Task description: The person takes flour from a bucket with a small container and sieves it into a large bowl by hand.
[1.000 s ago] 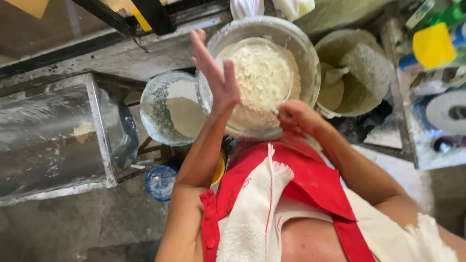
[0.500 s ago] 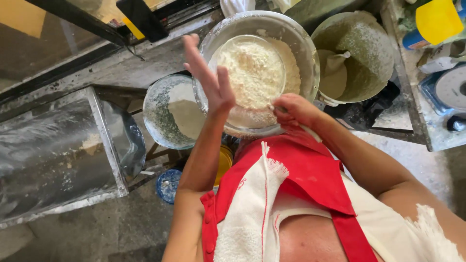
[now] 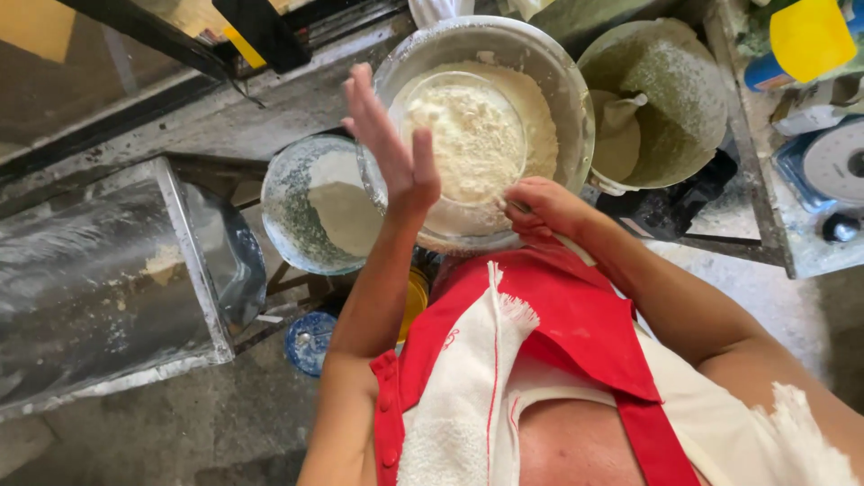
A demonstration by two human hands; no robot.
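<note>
Rough concrete floor (image 3: 135, 432) below us, dusted pale, with a cluttered stand of vessels above it. We note things left to right.

Far left: a metal tray (image 3: 99, 288) with streaks of flour, tilted, its right edge near a clear bowl (image 3: 310, 202) that holds a small grey-white heap. Under that bowl, low on the floor, a blue lid (image 3: 310, 340).

Our left hand (image 3: 396, 148) stands edge-on at the left rim of the large steel bowl (image 3: 567, 99), fingers straight and together, palm flat, gripping nothing. Compared with a second ago it sits a little lower and closer against the rim, which we read as patting or knocking at the bowl's side; contact itself we cannot confirm.

Inside the steel bowl rests a round sieve (image 3: 468, 135) heaped with white flour (image 3: 472, 148), at the middle of the bowl. More flour has gathered around the sieve than in the earlier views, so the sifting looks well under way, with a good heap left on the mesh.

Our right hand (image 3: 544, 207) is curled shut at the near rim, holding what seems to be the sieve's edge or handle.

Right: a green bucket (image 3: 666, 108) with a scoop (image 3: 621, 135), then a yellow container (image 3: 805, 36) and a scale (image 3: 832, 162) at the right edge.
</note>
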